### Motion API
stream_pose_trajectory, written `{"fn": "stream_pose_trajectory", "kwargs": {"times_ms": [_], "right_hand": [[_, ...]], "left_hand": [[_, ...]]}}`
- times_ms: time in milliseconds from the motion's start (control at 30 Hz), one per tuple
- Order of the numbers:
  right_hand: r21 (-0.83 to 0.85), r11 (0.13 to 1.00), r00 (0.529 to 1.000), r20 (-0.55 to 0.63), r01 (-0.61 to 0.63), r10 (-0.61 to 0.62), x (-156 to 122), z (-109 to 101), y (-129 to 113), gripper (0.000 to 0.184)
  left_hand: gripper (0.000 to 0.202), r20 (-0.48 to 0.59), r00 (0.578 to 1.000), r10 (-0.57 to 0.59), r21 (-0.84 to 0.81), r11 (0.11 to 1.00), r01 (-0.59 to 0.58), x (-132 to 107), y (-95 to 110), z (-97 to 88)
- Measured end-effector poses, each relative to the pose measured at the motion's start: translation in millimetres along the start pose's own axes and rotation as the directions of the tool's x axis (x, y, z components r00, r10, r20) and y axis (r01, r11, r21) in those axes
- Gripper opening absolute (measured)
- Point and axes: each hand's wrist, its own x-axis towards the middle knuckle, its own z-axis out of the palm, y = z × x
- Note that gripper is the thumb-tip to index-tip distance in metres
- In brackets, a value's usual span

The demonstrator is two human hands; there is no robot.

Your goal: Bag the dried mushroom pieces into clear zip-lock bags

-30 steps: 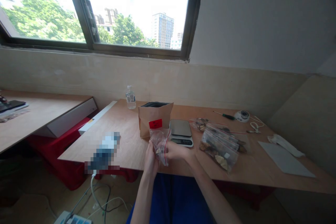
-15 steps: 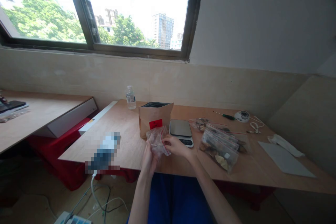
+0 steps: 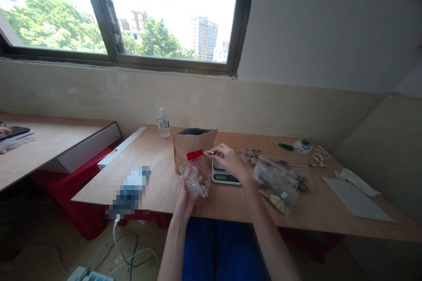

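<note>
My left hand (image 3: 183, 196) grips the bottom of a small clear zip bag (image 3: 196, 176) with a red seal line, holding it upright over the table's near edge. My right hand (image 3: 227, 161) is raised above the digital scale (image 3: 223, 175), fingers pinched on a small pale brown piece (image 3: 209, 153). Just behind stands an open brown paper bag (image 3: 193, 148) with a red label. Right of the scale lies a large clear bag of dried brown pieces (image 3: 276, 182).
A wooden table (image 3: 158, 180) carries a water bottle (image 3: 163, 122) at the back, a green-handled screwdriver (image 3: 281, 144), a white round device (image 3: 303, 145), a grey sheet (image 3: 358, 201) and a blurred bottle (image 3: 129, 189) at the left edge. A second desk (image 3: 46, 145) stands left. Cables lie on the floor.
My right hand left the small zip bag and rose toward the paper bag with a small piece pinched in its fingers. My left hand keeps the bag, now held more upright.
</note>
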Motion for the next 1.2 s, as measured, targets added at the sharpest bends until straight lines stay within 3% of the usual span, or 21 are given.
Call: {"fn": "stream_pose_trajectory", "kwargs": {"times_ms": [167, 233, 300, 367, 633, 767, 867, 900, 967, 1067, 1133, 1200], "right_hand": [[-0.176, 0.984, 0.965, -0.248, 0.04, -0.084, 58.3, -11.1, -14.7, 0.021], [-0.298, 0.954, 0.97, -0.23, 0.011, -0.083, 75.0, -9.2, -19.0, 0.022], [-0.376, 0.927, 0.989, -0.134, 0.013, -0.068, 83.0, -6.4, -20.9, 0.023], [-0.383, 0.923, 0.997, -0.056, 0.033, -0.059, 82.9, -4.2, -20.0, 0.025], [-0.25, 0.96, 0.992, 0.004, 0.125, -0.128, 60.4, -6.4, -5.6, 0.028], [-0.123, 0.98, 0.98, -0.103, 0.156, -0.169, 49.8, -10.2, -13.6, 0.03], [0.031, 0.986, 0.976, -0.147, 0.165, -0.159, 31.3, -12.0, -26.3, 0.022], [0.07, 0.984, 0.983, -0.101, 0.162, -0.154, 23.2, -11.4, -29.5, 0.02], [0.142, 0.98, 0.983, 0.1, 0.14, -0.155, 6.3, -7.3, -32.0, 0.019], [0.184, 0.98, 0.904, 0.401, 0.08, -0.149, -14.9, 6.5, -24.8, 0.022], [0.137, 0.989, 0.881, 0.458, 0.063, -0.12, -24.0, 18.1, -16.6, 0.025], [0.07, 0.995, 0.888, 0.449, 0.073, -0.097, -29.6, 28.6, -9.4, 0.027]], "left_hand": [[0.043, -0.008, 1.0, -0.011, 0.032, 0.999, 0.011, -4.7, 5.4, 8.0], [0.043, -0.006, 1.0, -0.005, 0.038, 0.999, 0.005, -6.0, 7.2, 10.9], [0.043, 0.0, 1.0, 0.0, 0.036, 0.999, 0.0, -6.6, 8.5, 11.9], [0.043, 0.006, 1.0, -0.002, 0.034, 0.999, 0.002, -6.9, 9.2, 11.3], [0.044, 0.003, 1.0, -0.005, 0.043, 0.999, 0.004, -9.3, 8.0, 11.2], [0.045, 0.019, 1.0, -0.004, 0.032, 0.999, 0.004, -7.6, 7.7, 12.3], [0.048, 0.01, 1.0, 0.008, 0.028, 1.0, -0.008, -6.9, 8.3, 12.9], [0.049, 0.01, 1.0, 0.013, 0.027, 1.0, -0.013, -7.1, 8.6, 13.5], [0.05, 0.026, 1.0, 0.017, 0.03, 0.999, -0.018, -8.0, 9.3, 15.3], [0.052, 0.017, 0.999, 0.036, 0.044, 0.998, -0.037, -9.9, 9.9, 18.9], [0.051, -0.031, 0.998, 0.051, 0.056, 0.997, -0.049, -10.7, 9.8, 20.7], [0.048, -0.071, 0.996, 0.054, 0.059, 0.997, -0.05, -11.1, 9.7, 21.6]]}}
